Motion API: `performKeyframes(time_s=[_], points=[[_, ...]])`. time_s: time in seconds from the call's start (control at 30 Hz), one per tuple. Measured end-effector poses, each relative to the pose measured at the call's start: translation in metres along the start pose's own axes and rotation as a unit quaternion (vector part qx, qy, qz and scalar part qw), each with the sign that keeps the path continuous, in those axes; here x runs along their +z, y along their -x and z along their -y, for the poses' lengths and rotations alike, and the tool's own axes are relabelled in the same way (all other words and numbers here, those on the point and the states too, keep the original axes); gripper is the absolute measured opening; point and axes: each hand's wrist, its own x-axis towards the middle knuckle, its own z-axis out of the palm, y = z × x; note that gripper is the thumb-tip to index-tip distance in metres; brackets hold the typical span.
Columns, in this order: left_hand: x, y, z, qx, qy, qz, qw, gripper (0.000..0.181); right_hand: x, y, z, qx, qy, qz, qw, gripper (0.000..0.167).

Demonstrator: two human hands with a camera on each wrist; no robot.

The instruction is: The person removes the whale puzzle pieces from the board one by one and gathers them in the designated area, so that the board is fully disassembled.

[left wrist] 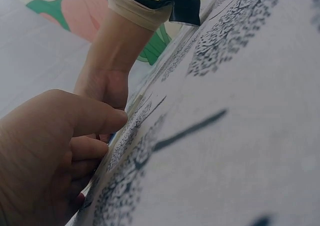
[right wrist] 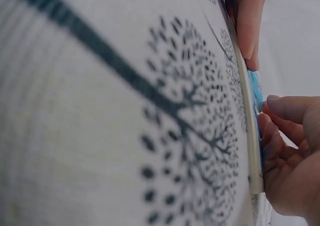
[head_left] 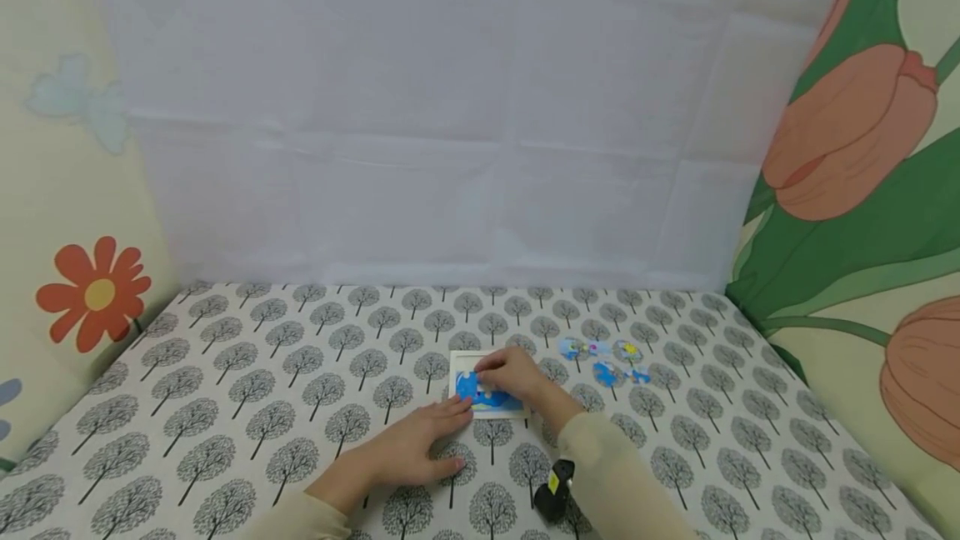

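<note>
A small white-framed jigsaw puzzle tray point(head_left: 459, 362) lies on the patterned cloth, its lower part filled with blue jigsaw pieces point(head_left: 468, 386). Over the tray, my right hand point(head_left: 513, 373) pinches a blue jigsaw piece point(right wrist: 256, 87) between thumb and fingers; most of that piece is hidden in the head view. My left hand point(head_left: 420, 442) lies at the tray's lower left corner, fingers extended and fingertips touching its edge. In the left wrist view the left hand point(left wrist: 45, 141) covers most of the tray.
Several loose jigsaw pieces point(head_left: 606, 373) lie right of the tray. A black wrist camera point(head_left: 553, 492) sits by the right sleeve. The tree-print cloth point(head_left: 262, 440) covers the table, with a white sheet point(head_left: 412, 107) hanging behind and flower-painted walls at both sides.
</note>
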Motion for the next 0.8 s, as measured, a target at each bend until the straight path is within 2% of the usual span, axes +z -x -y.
performKeyframes(time_s=[0.2, 0.47, 0.8], points=[[0.0006, -0.0006, 0.0006, -0.003, 0.0, 0.002, 1.0, 0.06, 0.0015, -0.0004, 0.0027, 0.013, -0.019, -0.009, 0.9997, 0.008], [0.0016, -0.0012, 0.0016, -0.004, -0.004, 0.001, 1.0, 0.061, 0.0042, 0.001, 0.0042, -0.017, -0.062, -0.019, 0.9977, 0.006], [0.0016, -0.0003, 0.0023, 0.004, -0.007, -0.001, 1.0, 0.06, 0.0054, 0.0036, 0.0047, -0.042, -0.076, -0.019, 0.9961, 0.005]])
